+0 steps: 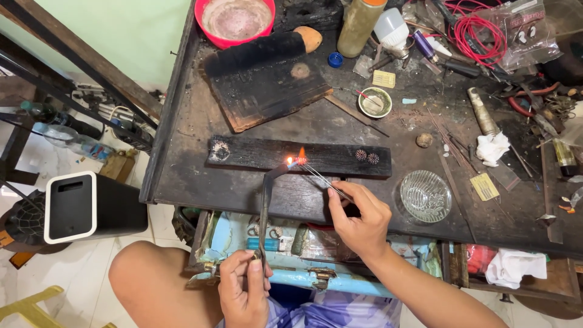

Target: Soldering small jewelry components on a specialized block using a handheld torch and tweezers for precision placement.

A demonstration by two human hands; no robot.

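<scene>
- The left hand [244,285], at about 6 o'clock in the view, is curled tight around the lower end of a thin metal torch pipe [265,209], fingers pressed together on it.
- The pipe rises toward 12 o'clock and bends at its tip, where a small orange flame [300,154] burns.
- The right hand [362,216], just to the 4 o'clock side of the flame, pinches a pair of slim tweezers [322,178] between thumb and fingertips; the tweezer points reach up toward 10 o'clock into the flame.
- A tiny glowing workpiece [296,161] sits at the tweezer tips, resting on or just above a long charred wooden block [255,155]; I cannot tell whether it touches the wood.
- Two small round ornate pieces [367,156] lie side by side on the same block, toward 3 o'clock from the flame.
- A clear glass dish [426,195] stands at 3 o'clock from the right hand, near it but apart.
- A small green bowl [375,102] sits toward 12 o'clock from that hand, well apart.
- A red bowl [235,21] stands at the far edge of the dark workbench [182,164], near 11 o'clock.
</scene>
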